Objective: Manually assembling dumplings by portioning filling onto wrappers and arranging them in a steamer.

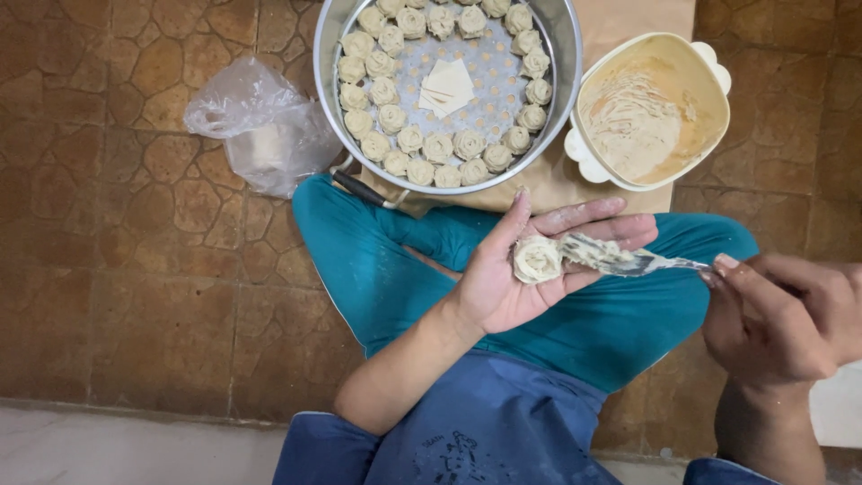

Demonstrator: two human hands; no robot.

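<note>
Cupping a rose-shaped dumpling (536,259) in the open palm, left hand (525,265) sits frame centre. Right hand (777,314) at 4 o'clock pinches a spoon (620,260), filling-coated tip touching the dumpling. Steamer tray (561,54) of dumplings at 12, filling bowl (714,67) at 1, plastic bag (260,126) at 10.

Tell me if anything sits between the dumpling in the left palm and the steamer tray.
Nothing visible does. The dumpling rests on the open left hand, just below the steamer tray; only the spoon touches it from the right.
</note>
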